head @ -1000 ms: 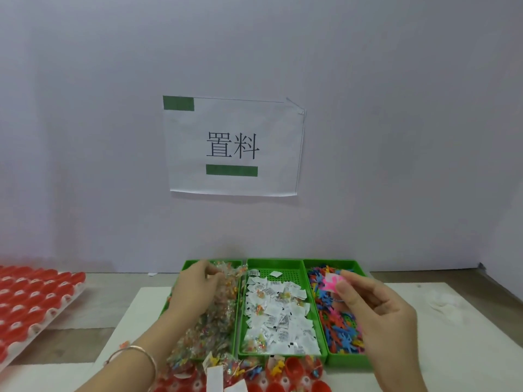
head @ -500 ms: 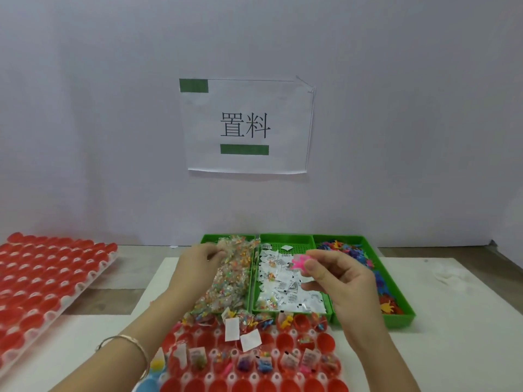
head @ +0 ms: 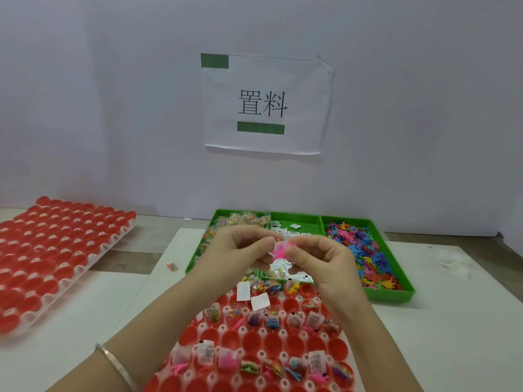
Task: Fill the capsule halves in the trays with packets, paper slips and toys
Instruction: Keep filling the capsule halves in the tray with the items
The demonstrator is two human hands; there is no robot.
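Both hands are raised together over the near edge of the green three-bin tray [head: 393, 296]; the left hand [head: 240, 250] and right hand [head: 321, 260] each pinch the same pink toy [head: 278, 248] between thumb and curled fingers, fingertips nearly meeting; the toy is in the air, clear of any capsule.

Green tray bins: clear packets [head: 240, 219] on the left, paper slips [head: 294, 226] in the middle, mixed colour toys [head: 365, 250] on the right.

The near capsule tray [head: 254, 340] lies directly below the hands, touching the green tray's front; its far rows of red halves hold packets, slips and toys, and some halves show bare red; two loose white slips [head: 243, 291] lie flat on top near its far edge.

A second capsule tray [head: 56, 250] sits well apart on the left, red domes up; contents cannot be told.

A stray packet [head: 172, 267] is on the white table [head: 452, 321], left of the green tray; a metal bangle [head: 116, 366] is on the left wrist; a paper sign [head: 266, 104] is on the wall.
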